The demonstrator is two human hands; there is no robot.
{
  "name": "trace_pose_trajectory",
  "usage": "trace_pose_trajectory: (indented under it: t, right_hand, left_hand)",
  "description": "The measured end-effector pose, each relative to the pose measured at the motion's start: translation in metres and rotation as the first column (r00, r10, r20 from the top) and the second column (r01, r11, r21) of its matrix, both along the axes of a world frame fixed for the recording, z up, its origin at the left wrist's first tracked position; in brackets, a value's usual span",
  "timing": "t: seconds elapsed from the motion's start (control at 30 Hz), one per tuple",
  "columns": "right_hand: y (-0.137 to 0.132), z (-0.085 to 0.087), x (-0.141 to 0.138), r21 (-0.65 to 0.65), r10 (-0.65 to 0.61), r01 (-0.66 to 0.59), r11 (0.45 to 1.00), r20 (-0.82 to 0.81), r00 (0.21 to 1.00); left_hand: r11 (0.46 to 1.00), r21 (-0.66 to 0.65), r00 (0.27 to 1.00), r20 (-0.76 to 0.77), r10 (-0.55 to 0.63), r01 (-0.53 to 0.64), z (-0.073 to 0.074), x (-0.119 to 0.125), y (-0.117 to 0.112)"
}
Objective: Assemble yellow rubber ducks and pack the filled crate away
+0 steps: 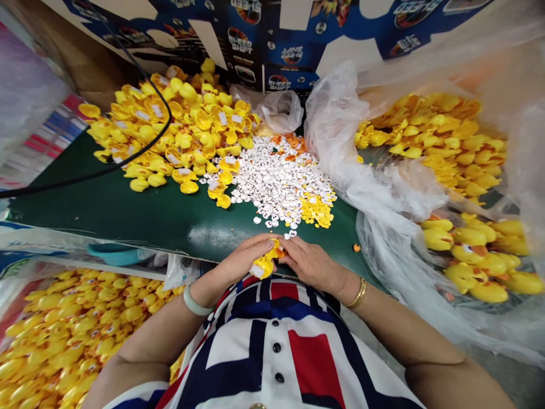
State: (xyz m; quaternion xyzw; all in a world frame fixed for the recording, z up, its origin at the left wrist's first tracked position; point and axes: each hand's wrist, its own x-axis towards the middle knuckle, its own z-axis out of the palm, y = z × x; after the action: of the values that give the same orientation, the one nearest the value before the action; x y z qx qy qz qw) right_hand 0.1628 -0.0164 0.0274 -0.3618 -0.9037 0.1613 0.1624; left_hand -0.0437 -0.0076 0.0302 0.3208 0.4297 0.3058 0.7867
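Both my hands are close together at the near edge of the green table, holding a small yellow rubber duck (264,262). My left hand (247,257), with a pale green bangle on its wrist, cups the duck's body. My right hand (313,264), with a gold bracelet, pinches its orange-tinted end. Just beyond my fingers lies a heap of small white eye-like pieces (272,182), with small yellow pieces (315,210) at its right side. Orange pieces (290,142) lie at its far end. A large pile of yellow duck halves (183,133) spreads to the left.
The green table (140,218) runs across the view. Clear plastic bags of yellow ducks lie at right (438,136), lower right (472,255) and lower left (72,335). A black cable (128,153) crosses the pile. A teal basin (114,254) and a blue printed carton (272,40) stand nearby.
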Motion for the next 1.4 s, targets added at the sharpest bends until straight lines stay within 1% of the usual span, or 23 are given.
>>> trace_pose_trajectory:
  t: [0.07, 0.1, 0.13, 0.17, 0.23, 0.3, 0.33, 0.43, 0.5, 0.57, 0.67, 0.73, 0.8, 0.9, 1.0, 1.07, 1.2, 1.3, 1.4]
  right_hand:
    - [-0.008, -0.001, 0.002, -0.054, -0.032, 0.028, 0.998, -0.077, 0.996]
    - [-0.01, -0.002, 0.005, -0.089, -0.06, 0.049, 0.995, -0.12, 0.991]
    - [-0.01, -0.002, 0.009, -0.118, -0.105, 0.086, 0.989, -0.161, 0.981]
    - [-0.007, -0.001, 0.015, -0.133, -0.166, 0.142, 0.981, -0.193, 0.967]
    - [0.003, -0.002, 0.03, -0.12, -0.312, 0.292, 0.949, -0.204, 0.928]
    - [0.017, -0.005, 0.044, -0.065, -0.406, 0.401, 0.914, -0.122, 0.906]
    - [0.023, -0.007, 0.05, -0.035, -0.42, 0.419, 0.907, -0.05, 0.906]
    - [0.039, -0.012, 0.056, 0.021, -0.4, 0.403, 0.915, 0.17, 0.9]
    - [0.045, -0.015, 0.054, 0.023, -0.397, 0.403, 0.915, 0.235, 0.887]
    - [0.05, -0.017, 0.052, -0.013, -0.406, 0.419, 0.908, 0.216, 0.888]
    - [0.055, -0.019, 0.054, -0.099, -0.41, 0.42, 0.902, 0.102, 0.906]
    - [0.057, -0.019, 0.056, -0.112, -0.414, 0.419, 0.901, 0.064, 0.908]
    - [0.059, -0.018, 0.057, -0.073, -0.419, 0.426, 0.902, 0.097, 0.903]
    - [0.06, -0.013, 0.053, 0.008, -0.401, 0.412, 0.911, 0.241, 0.884]
    - [0.061, -0.008, 0.047, 0.059, -0.383, 0.389, 0.919, 0.363, 0.85]
    - [0.06, -0.006, 0.045, 0.056, -0.386, 0.393, 0.918, 0.358, 0.85]
    - [0.058, -0.008, 0.044, 0.033, -0.373, 0.378, 0.925, 0.257, 0.891]
    - [0.058, -0.011, 0.043, 0.033, -0.327, 0.332, 0.943, 0.289, 0.9]
    - [0.063, -0.01, 0.04, 0.005, -0.317, 0.331, 0.944, 0.307, 0.897]
  left_hand:
    - [0.992, -0.041, 0.992, 0.047, -0.12, 0.122, 0.001, -0.005, -0.003]
    - [0.986, -0.054, 0.986, 0.068, -0.152, 0.156, 0.001, -0.008, -0.003]
    - [0.986, -0.059, 0.985, 0.087, -0.152, 0.157, 0.001, -0.009, -0.001]
    - [0.99, -0.058, 0.987, 0.106, -0.122, 0.129, 0.001, -0.01, 0.001]
    - [0.999, -0.044, 0.989, 0.147, -0.006, 0.012, 0.001, -0.009, 0.009]
    - [0.995, -0.017, 0.979, 0.178, 0.095, -0.094, 0.002, -0.007, 0.019]
    - [0.993, -0.001, 0.975, 0.191, 0.118, -0.12, 0.002, -0.005, 0.024]
    - [0.991, 0.027, 0.963, 0.239, 0.122, -0.132, 0.003, 0.002, 0.033]
    - [0.991, 0.023, 0.957, 0.263, 0.12, -0.131, 0.004, 0.007, 0.036]
    - [0.99, 0.017, 0.956, 0.264, 0.13, -0.139, 0.004, 0.01, 0.038]
    - [0.989, 0.019, 0.953, 0.269, 0.139, -0.15, 0.003, 0.013, 0.04]
    - [0.985, 0.013, 0.947, 0.28, 0.16, -0.17, 0.002, 0.014, 0.042]
    - [0.98, -0.007, 0.94, 0.282, 0.192, -0.198, 0.0, 0.016, 0.044]
    - [0.968, -0.038, 0.925, 0.288, 0.248, -0.248, -0.003, 0.02, 0.046]
    - [0.953, -0.051, 0.912, 0.28, 0.3, -0.297, -0.003, 0.022, 0.047]
    - [0.945, -0.056, 0.91, 0.259, 0.325, -0.322, -0.001, 0.022, 0.048]
    - [0.935, -0.066, 0.907, 0.227, 0.355, -0.349, 0.002, 0.019, 0.049]
    - [0.931, -0.073, 0.907, 0.211, 0.365, -0.358, 0.002, 0.02, 0.049]
    - [0.93, -0.077, 0.905, 0.216, 0.367, -0.359, 0.001, 0.023, 0.048]
